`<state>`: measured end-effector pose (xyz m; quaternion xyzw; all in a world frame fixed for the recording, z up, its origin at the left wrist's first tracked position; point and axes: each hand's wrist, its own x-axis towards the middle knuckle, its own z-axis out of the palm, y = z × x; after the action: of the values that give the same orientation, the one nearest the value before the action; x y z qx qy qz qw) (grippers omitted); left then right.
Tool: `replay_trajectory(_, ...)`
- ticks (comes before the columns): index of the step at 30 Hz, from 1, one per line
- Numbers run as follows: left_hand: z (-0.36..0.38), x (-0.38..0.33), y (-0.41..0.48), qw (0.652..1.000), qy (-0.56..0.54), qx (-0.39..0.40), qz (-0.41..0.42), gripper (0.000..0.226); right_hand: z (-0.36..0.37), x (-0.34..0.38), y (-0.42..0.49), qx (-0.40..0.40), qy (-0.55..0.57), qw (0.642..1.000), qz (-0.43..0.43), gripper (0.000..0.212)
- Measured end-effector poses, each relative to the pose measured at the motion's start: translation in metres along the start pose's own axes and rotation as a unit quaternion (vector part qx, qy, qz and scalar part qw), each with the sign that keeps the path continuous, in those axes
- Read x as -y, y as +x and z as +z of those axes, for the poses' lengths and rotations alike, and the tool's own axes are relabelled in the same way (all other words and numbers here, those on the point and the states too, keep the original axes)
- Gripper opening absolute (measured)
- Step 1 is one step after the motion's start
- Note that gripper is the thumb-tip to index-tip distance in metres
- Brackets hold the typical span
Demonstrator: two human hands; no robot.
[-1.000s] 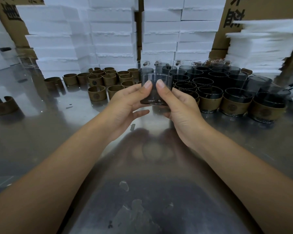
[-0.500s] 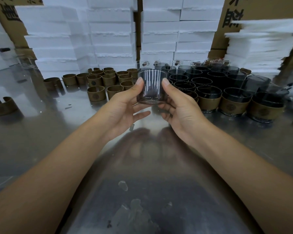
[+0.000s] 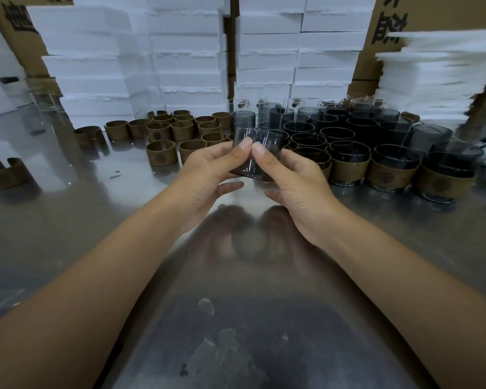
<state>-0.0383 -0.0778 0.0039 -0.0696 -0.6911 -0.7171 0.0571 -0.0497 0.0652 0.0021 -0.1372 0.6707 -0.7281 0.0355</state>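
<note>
The person holds a smoky grey glass tumbler (image 3: 265,137) in the air above the steel table (image 3: 68,220), just in front of the rows of sleeved glasses (image 3: 348,164). The left hand (image 3: 208,172) and right hand (image 3: 300,181) both clamp it. The 2 thumbs (image 3: 246,143) press the near wall, tips almost touching, and the other fingers curl round its sides and back. The tumbler looks stiff, smooth and thin-walled, so it is likely light but slippery and breakable, and a drop onto steel could crack it. The safest hold is probably low on the wall near the base, leaving the body free for 1 of the brown sleeves (image 3: 162,153) lying to the left.
</note>
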Motion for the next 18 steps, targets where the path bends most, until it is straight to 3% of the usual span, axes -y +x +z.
replay_trajectory(8, -0.0036, -0.0007, 0.0008, 0.999, -0.028, 0.016, -0.02, 0.042, -0.004, 0.0016, 0.0017, 0.029, 0.045, 0.998, 0.019, 0.023)
replay_trajectory(12, -0.0048, -0.0028, 0.0004, 0.997, -0.066, 0.026, -0.027, 0.038, -0.0056, 0.0034, 0.0053, 0.025, 0.098, 0.993, 0.061, 0.039)
replay_trajectory(18, -0.0061, -0.0032, 0.0004, 0.997, -0.067, 0.04, -0.01, 0.039, -0.0079, 0.0021, 0.0074, 0.042, 0.134, 0.987, 0.079, 0.047)
